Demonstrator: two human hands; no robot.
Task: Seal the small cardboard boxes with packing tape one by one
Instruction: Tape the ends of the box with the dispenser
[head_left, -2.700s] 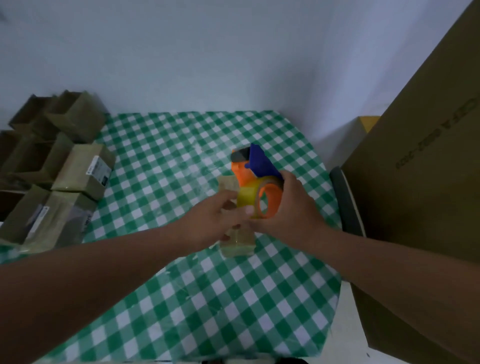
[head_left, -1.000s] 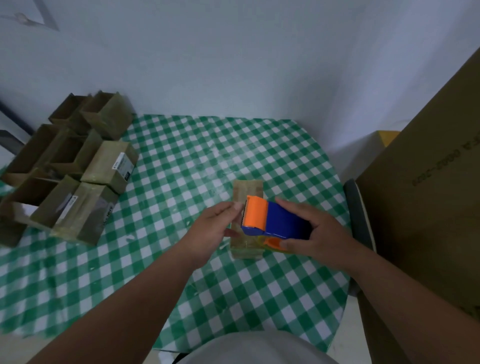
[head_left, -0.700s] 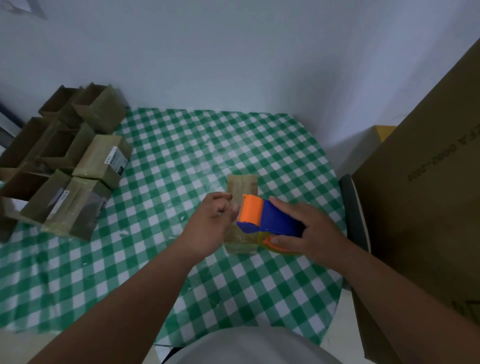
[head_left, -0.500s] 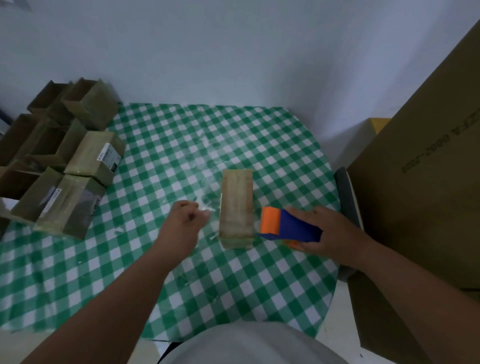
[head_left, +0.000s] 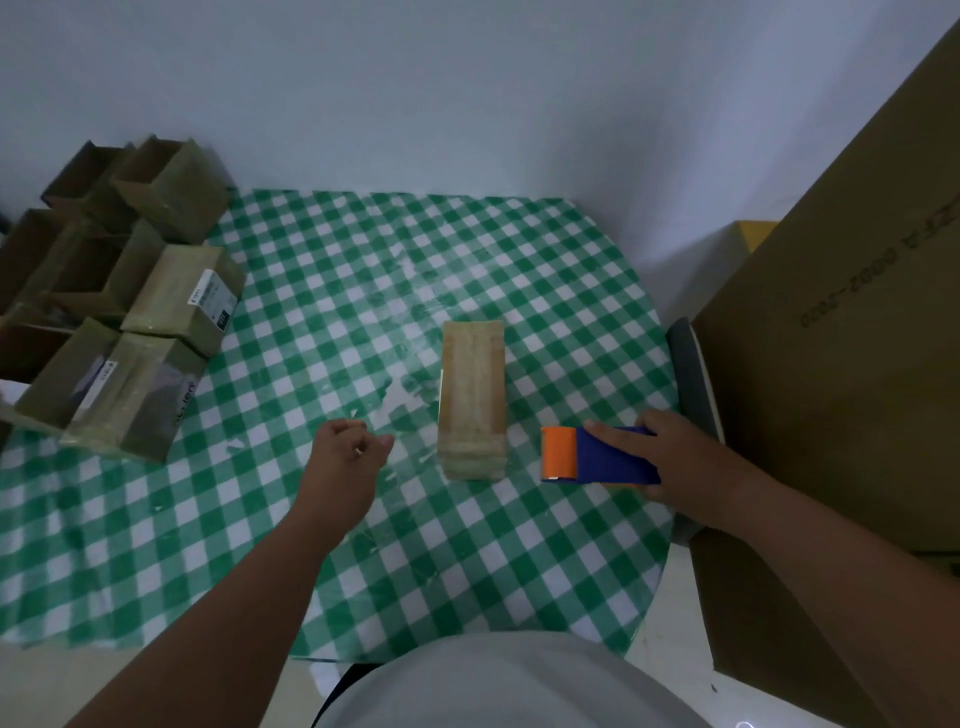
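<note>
One taped box (head_left: 472, 397), one dispenser (head_left: 597, 456), maybe eight others (head_left: 124, 291)

Small cardboard box (head_left: 472, 397): tan, long & narrow, lying flat mid-counter (head_left: 363, 291) on green/white check cloth, long axis running away from the person. Top flaps shut, glossy clear tape strips along the top & over the near end.

Tape dispenser (head_left: 597, 455): blue body w/ orange front end, just right of the box's near end, not touching it, orange end pointing left; right hand (head_left: 675, 467) grips it.

Box stack (head_left: 119, 291) at far-left counter edge: several olive-brown boxes w/ tops open at back, closed ones w/ white labels in front.
</note>
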